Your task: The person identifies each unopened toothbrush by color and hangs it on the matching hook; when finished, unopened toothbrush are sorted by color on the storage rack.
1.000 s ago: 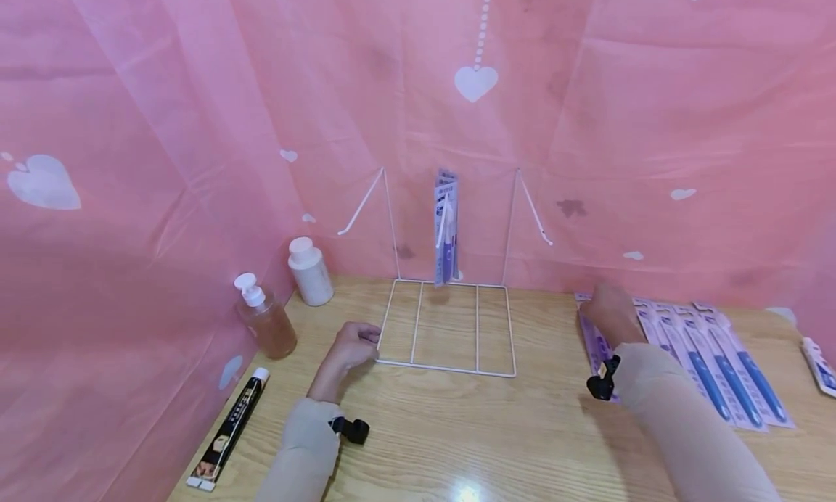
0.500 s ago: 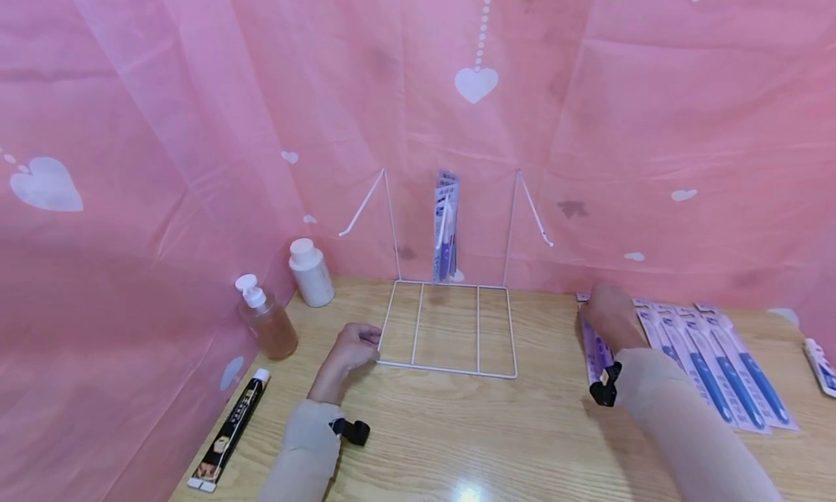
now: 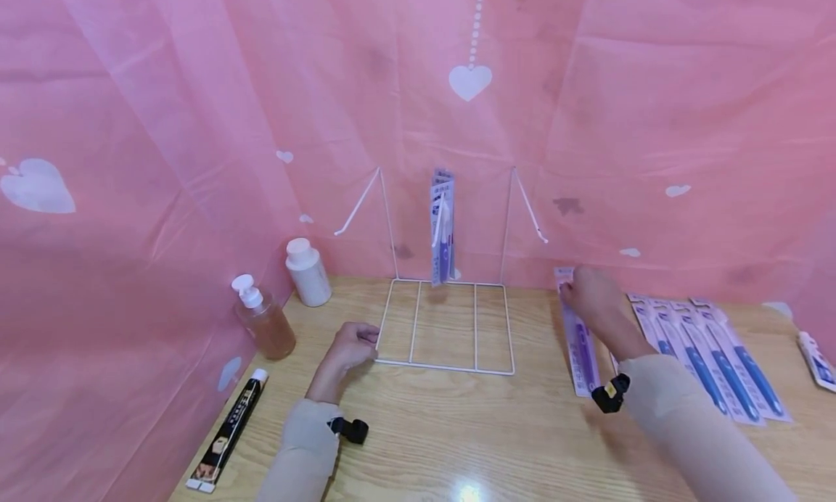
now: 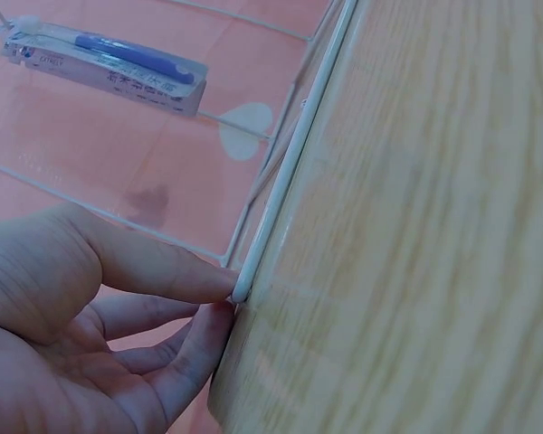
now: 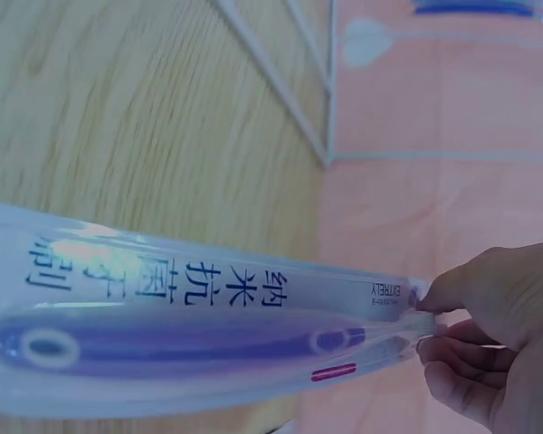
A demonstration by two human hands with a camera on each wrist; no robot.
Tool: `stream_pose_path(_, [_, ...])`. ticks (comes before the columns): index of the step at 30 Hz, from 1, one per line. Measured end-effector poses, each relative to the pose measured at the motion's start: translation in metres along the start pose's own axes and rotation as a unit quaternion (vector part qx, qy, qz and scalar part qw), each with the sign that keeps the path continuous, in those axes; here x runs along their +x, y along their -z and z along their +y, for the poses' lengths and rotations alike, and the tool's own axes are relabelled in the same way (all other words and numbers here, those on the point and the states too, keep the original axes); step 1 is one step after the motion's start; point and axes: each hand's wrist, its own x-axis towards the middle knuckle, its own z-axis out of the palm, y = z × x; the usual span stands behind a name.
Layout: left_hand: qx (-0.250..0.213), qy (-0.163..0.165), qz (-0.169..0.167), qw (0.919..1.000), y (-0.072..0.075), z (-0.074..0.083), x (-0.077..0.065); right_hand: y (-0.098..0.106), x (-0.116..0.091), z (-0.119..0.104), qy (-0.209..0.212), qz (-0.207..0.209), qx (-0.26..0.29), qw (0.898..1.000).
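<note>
My right hand (image 3: 593,295) pinches a packaged toothbrush (image 3: 581,351) near its top end, to the right of the white wire rack (image 3: 444,367). Through the clear pack in the right wrist view, a purple handle (image 5: 181,351) shows beside dark printed characters. At the rack's front left corner, my left hand (image 3: 350,346) holds the base wire; thumb and finger meet on the wire (image 4: 271,203) in the left wrist view. Packaged purple toothbrushes (image 3: 446,259) hang from the rack's middle hook, while both side hooks are bare.
Several packaged toothbrushes with blue handles (image 3: 721,368) lie in a row at the right. Beyond them is a white tube (image 3: 816,360). On the left stand a white bottle (image 3: 310,273) and an amber pump bottle (image 3: 266,324), with a black tube (image 3: 226,433) nearer. Pink cloth hangs behind.
The right hand has lifted the purple toothbrush pack from the row and moved it slightly left. My left hand stays on the rack's corner.
</note>
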Motion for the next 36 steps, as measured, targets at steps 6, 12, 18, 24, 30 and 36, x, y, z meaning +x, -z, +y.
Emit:
stream_pose_path(6, [0.001,0.003,0.003,1.0000,0.000,0.001,0.000,0.006,-0.009,-0.028,0.061,0.101,0.001,0.993])
stream_pose_path(12, [-0.004,0.000,0.007,1.0000,0.000,0.000,0.000,0.014,-0.019,-0.064,0.117,0.181,-0.008,0.976])
stream_pose_path(18, [-0.007,0.001,0.006,1.0000,0.000,-0.001,0.001,0.019,-0.032,-0.093,0.181,0.232,0.017,0.956])
stream_pose_path(24, [-0.005,-0.004,0.005,1.0000,-0.001,-0.003,0.001,0.028,-0.047,-0.121,0.222,0.250,0.042,0.942])
stream_pose_path(30, [-0.012,0.000,0.003,0.9999,-0.001,-0.003,0.002,0.040,-0.058,-0.147,0.260,0.268,0.061,0.926])
stream_pose_path(36, [-0.010,-0.005,0.003,0.9999,-0.001,-0.003,0.002,0.045,-0.057,-0.169,0.301,0.313,0.068,0.898])
